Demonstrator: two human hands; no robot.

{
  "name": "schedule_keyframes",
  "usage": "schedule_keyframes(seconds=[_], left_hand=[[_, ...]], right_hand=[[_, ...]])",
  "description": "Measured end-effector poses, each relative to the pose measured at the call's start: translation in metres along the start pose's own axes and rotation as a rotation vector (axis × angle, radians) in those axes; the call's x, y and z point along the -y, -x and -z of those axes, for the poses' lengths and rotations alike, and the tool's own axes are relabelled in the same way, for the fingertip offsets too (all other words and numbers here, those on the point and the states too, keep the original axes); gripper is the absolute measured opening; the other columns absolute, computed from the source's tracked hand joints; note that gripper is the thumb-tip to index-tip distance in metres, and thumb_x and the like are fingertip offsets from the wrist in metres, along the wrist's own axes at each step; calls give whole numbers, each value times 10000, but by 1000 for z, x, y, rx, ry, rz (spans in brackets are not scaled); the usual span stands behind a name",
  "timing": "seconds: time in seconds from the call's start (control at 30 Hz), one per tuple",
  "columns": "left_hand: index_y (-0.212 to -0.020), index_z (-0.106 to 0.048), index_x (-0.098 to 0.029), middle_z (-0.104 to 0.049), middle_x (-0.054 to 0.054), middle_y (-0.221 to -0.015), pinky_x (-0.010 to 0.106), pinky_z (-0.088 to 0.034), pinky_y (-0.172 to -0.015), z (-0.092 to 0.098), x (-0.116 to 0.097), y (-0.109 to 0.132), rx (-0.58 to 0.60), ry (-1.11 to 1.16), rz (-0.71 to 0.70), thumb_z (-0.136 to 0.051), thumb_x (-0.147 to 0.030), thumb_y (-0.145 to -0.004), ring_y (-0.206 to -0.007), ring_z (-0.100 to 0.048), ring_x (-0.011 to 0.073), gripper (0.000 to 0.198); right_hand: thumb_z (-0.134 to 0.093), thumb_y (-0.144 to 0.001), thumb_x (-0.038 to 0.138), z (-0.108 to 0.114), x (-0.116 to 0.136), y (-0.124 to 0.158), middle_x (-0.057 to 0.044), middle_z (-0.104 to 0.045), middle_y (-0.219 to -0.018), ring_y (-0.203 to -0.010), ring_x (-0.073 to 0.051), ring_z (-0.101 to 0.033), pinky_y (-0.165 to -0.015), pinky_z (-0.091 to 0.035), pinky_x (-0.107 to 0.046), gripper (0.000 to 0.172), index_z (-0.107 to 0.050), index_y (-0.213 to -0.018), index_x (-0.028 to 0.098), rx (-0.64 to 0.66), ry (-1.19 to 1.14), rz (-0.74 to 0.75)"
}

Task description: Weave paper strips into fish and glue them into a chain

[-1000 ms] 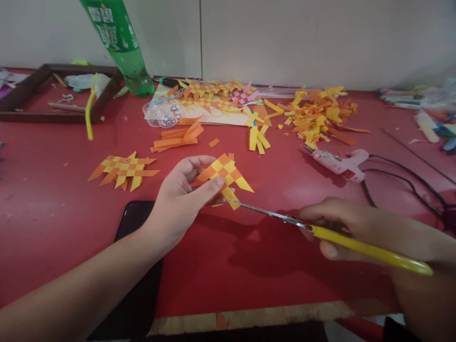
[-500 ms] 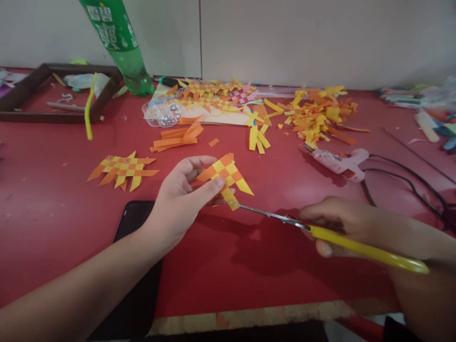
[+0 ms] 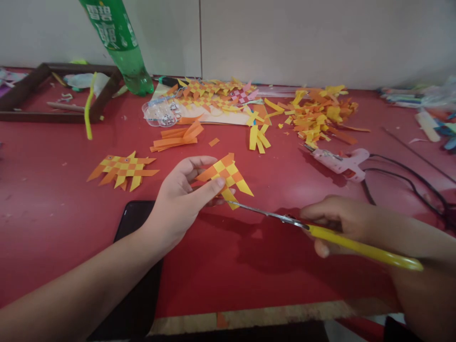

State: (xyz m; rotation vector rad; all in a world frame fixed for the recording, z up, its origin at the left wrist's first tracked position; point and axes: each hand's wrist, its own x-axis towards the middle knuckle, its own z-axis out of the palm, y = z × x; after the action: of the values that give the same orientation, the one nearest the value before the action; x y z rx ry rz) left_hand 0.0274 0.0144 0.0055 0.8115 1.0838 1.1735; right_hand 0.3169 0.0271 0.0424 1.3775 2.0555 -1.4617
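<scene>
L hand (image 3: 183, 190): pinching woven paper (image 3: 231, 172), view ctr. R hand (image 3: 338, 216): gripping scissors (image 3: 331, 236), blades (image 3: 256, 210) touching paper's yellow strip (image 3: 228, 194), 6 o'clock. Paper fish (image 3: 124, 169): lying 9 o'clock of woven paper; glue gun (image 3: 340, 164): resting 3 o'clock; phone (image 3: 137, 294): lying 7 o'clock.

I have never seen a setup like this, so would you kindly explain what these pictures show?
There is no machine here: these are a person's two bare hands, seen by one camera worn on the head, looking forward and down. The left hand pinches a woven orange-and-yellow paper piece. The right hand holds yellow-handled scissors, their tips at a yellow strip of that piece. On the red table lie a similar woven piece, a pink glue gun, a heap of paper scraps and a black phone-like object. A green bottle stands at the back beside a dark frame.
</scene>
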Motion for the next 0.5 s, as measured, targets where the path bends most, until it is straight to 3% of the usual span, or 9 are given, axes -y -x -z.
schedule_keyframes(seconds=[0.3, 0.5], left_hand=[[-967, -639, -217, -684, -9, -880, 225, -577, -667, -1, 0, -1, -45, 32, -25, -810, -212, -742, -767, -696, 130, 282], [-804, -586, -197, -632, -59, -743, 155, -516, -691, -1, -2, -5, -111, 177, -45, -820, -127, -691, -706, -614, 59, 270]], right_hand=[[-647, -810, 438, 0, 4, -1, -4, -653, -679, -624, -150, -589, -570, -387, -256, 237, -642, -742, 212, 22, -44, -16], [-591, -778, 659, 1, 0, -5, 33, -448, -606, -544, -108, -399, -509, -294, -268, 481, -464, -664, 210, 2, -28, 6]])
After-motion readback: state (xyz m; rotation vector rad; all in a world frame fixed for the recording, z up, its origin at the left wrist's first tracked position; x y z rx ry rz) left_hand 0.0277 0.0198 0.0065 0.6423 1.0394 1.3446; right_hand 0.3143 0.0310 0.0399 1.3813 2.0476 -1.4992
